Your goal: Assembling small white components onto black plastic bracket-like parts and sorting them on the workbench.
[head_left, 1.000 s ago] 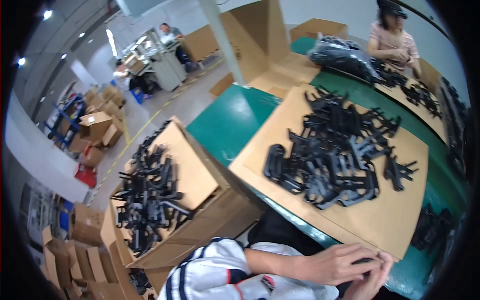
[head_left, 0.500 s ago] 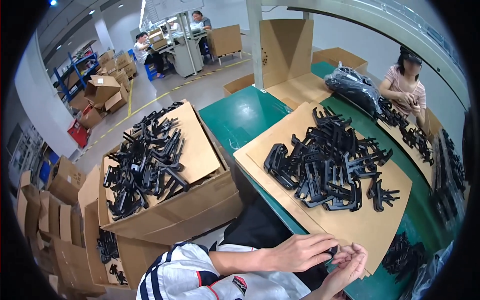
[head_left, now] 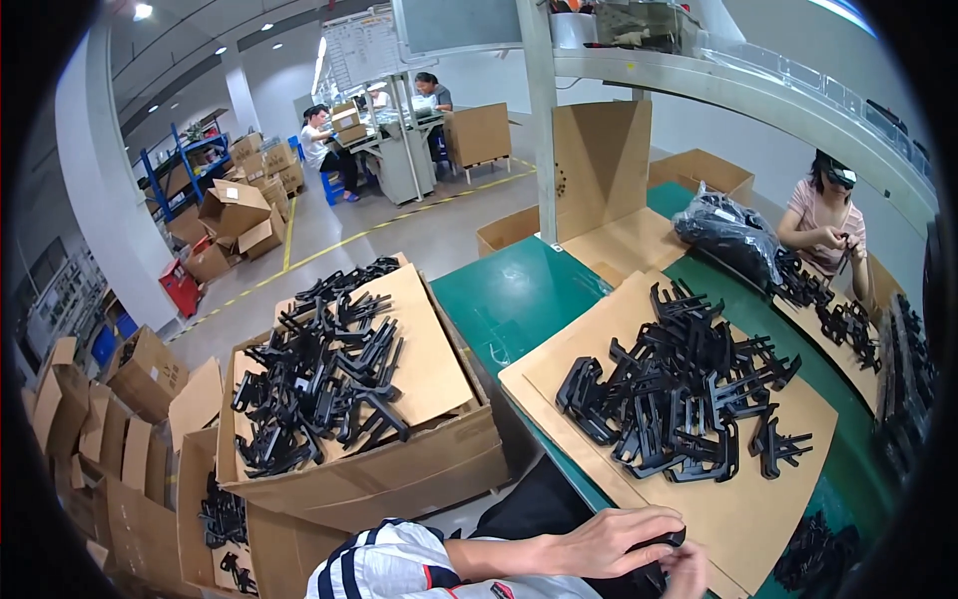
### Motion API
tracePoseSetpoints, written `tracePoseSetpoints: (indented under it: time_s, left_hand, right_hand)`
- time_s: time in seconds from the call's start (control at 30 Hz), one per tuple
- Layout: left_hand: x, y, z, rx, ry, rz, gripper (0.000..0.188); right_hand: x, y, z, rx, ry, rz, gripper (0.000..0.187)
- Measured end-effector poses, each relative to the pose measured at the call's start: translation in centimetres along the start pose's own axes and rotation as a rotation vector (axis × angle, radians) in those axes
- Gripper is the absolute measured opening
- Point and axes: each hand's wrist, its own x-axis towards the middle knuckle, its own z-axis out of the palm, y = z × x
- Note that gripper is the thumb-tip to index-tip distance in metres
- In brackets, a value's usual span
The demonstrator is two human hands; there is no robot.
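At the near edge of the cardboard sheet, my left hand (head_left: pixel 609 544) is closed around a black plastic part (head_left: pixel 671 539), whose rounded end sticks out past the fingers. My right hand (head_left: pixel 687 571) is right beside it, smeared by motion and cut off by the lower edge; whether its fingers grip the part cannot be made out. Beyond my hands, a pile of black plastic brackets (head_left: pixel 674 399) with prongs lies on the cardboard sheet (head_left: pixel 544 374). One bracket (head_left: pixel 778 447) lies a little apart on the pile's right.
To the left, more brackets (head_left: pixel 319 374) lie on cardboard atop a large carton (head_left: pixel 369 479). Small black parts (head_left: pixel 816 554) rest on the green table (head_left: pixel 519 299) at the near right. Across it a co-worker (head_left: pixel 828 220) handles a black part. A shelf post (head_left: pixel 544 130) stands behind.
The view has tilted up, so the scene sits lower. The black part now shows more plainly in my left hand. My right hand's fingers have moved and blurred.
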Motion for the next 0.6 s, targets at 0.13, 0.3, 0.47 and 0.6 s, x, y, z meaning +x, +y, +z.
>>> tracePoseSetpoints:
  time_s: [0.13, 0.3, 0.47, 0.6]
  left_hand:
    - [0.7, -1.2, -0.8, -0.056, -0.038, -0.015, 0.029]
    - [1.0, -2.3, -1.8, -0.128, -0.115, -0.095, 0.029]
    - [1.3, -3.7, -2.4, -0.172, 0.074, -0.08, 0.028]
    - [0.8, -4.3, -2.9, -0.139, 0.195, -0.108, 0.028]
  right_hand:
    - [-2.9, -2.1, 4.1, -0.336, 0.038, -0.439, 0.027]
    - [-2.1, -3.2, 4.8, -0.347, -0.011, -0.326, 0.025]
    - [-0.2, -5.0, 6.8, -0.344, 0.091, -0.448, 0.022]
    - [0.2, -6.1, 8.1, -0.215, 0.049, -0.326, 0.018]
